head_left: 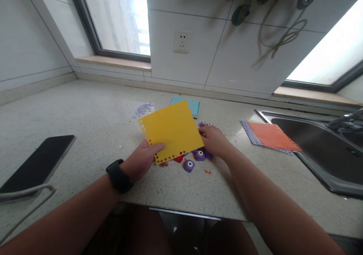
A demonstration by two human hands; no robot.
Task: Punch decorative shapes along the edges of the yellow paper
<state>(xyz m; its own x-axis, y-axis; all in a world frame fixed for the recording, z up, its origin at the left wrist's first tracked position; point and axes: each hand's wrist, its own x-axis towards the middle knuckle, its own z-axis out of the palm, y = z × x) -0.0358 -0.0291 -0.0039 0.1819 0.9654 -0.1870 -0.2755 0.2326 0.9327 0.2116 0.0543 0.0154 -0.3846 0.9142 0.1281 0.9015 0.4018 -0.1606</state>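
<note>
Yellow sheet (177, 124): above bench (93, 115), over part of the purple punches (189, 166). Left hand (140, 158) pinches its lower-left part, thumb on top, other fingers mostly hidden beneath; grip probably steadies the sheet and leaves most of the face uncovered. Cutouts line left and lower edges. Right hand (215, 139) at right edge, beside punches; fingers bent, contents cannot be told. Orange sheet (273, 136) lies well apart near sink (314, 149), presumably for elbow room.
</note>
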